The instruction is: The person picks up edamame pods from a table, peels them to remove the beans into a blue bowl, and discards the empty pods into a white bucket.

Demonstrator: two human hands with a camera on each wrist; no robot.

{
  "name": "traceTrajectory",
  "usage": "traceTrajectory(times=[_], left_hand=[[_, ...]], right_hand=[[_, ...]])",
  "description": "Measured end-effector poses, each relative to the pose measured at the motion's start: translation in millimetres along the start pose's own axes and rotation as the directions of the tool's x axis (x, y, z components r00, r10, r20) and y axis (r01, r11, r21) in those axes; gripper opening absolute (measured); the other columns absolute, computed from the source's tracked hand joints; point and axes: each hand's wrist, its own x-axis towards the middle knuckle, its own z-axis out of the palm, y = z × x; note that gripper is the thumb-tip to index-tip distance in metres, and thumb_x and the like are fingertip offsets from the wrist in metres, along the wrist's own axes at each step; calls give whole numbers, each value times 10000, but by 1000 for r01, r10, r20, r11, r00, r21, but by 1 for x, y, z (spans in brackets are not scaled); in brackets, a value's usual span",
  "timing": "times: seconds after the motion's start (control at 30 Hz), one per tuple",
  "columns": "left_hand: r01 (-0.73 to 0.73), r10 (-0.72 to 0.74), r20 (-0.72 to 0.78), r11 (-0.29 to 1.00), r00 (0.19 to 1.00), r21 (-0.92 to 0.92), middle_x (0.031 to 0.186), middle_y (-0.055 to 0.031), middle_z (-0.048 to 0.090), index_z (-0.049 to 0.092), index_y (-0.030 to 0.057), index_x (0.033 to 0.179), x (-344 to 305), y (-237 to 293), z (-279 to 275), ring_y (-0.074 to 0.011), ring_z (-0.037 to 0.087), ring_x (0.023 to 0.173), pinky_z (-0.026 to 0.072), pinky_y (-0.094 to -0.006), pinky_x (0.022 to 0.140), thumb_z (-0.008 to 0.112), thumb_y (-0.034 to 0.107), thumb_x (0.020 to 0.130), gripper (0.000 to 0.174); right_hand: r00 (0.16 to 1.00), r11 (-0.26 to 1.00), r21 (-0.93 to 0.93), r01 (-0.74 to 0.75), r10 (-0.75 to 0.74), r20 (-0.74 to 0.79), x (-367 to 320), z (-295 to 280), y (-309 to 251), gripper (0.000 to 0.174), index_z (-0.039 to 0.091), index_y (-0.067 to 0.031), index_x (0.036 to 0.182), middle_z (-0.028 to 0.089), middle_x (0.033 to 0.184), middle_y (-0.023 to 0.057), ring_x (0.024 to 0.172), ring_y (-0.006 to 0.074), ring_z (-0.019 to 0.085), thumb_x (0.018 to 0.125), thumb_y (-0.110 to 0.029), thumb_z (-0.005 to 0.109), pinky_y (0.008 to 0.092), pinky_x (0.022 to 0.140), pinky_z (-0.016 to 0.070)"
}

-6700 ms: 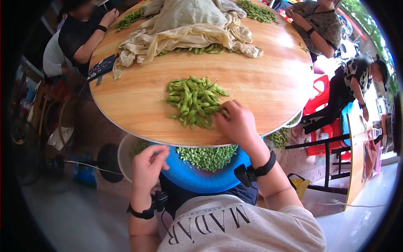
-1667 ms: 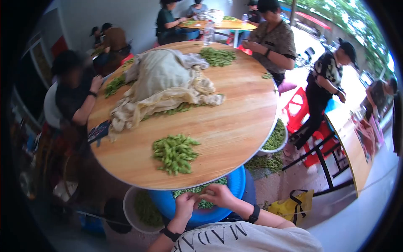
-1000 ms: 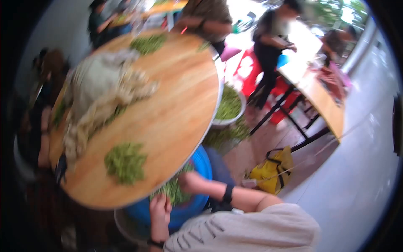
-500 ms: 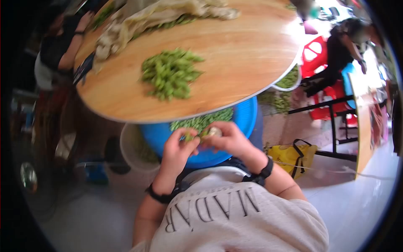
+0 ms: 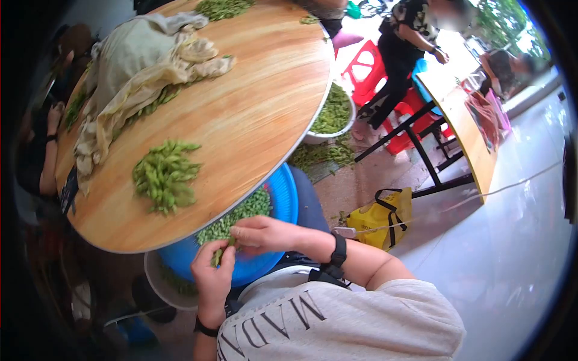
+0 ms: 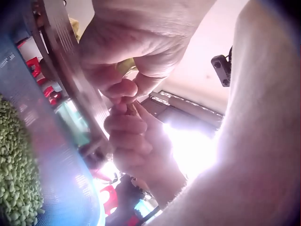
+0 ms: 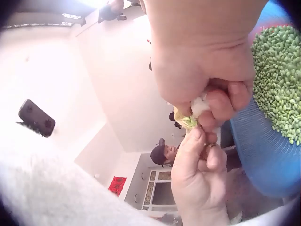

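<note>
Over the blue basin (image 5: 290, 198), both hands meet in the head view. The left hand (image 5: 212, 280) pinches a green pod (image 5: 217, 257) between thumb and fingers. From the right, the right hand (image 5: 262, 234) grips the same pod's upper end with curled fingers. The right wrist view shows a pale green pod (image 7: 189, 120) between the right hand (image 7: 207, 70) and left hand (image 7: 197, 183), with something white (image 7: 201, 104) at the right hand's fingers. Shelled beans (image 5: 241, 213) lie in the basin. In the left wrist view the fingers hide most of the pod (image 6: 126, 66).
A round wooden table (image 5: 253, 120) rises beyond the basin, bearing a pile of pods (image 5: 167, 177) and a cloth-covered mound (image 5: 135, 57). A white tub of pods (image 5: 331, 114), red stools (image 5: 367, 75) and a yellow bag (image 5: 376, 222) are to the right. A person (image 5: 400, 54) stands behind.
The head view has swung right, shifting the table leftward. The hands, apart over the basin a second ago, are together at a pod. Earlier the right hand was at the pile on the table.
</note>
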Motion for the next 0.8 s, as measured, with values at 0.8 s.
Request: traceTrajectory(times=[0.8], left_hand=[[-304, 329, -144, 937, 933, 171, 725, -128, 595, 580, 2, 800, 2, 12, -7, -252, 597, 621, 468, -302, 536, 676, -6, 691, 145]], right_hand=[[999, 999, 9, -36, 35, 39, 8, 13, -14, 287, 506, -45, 823, 458, 642, -25, 560, 50, 408, 925, -306, 445, 183, 484, 322]])
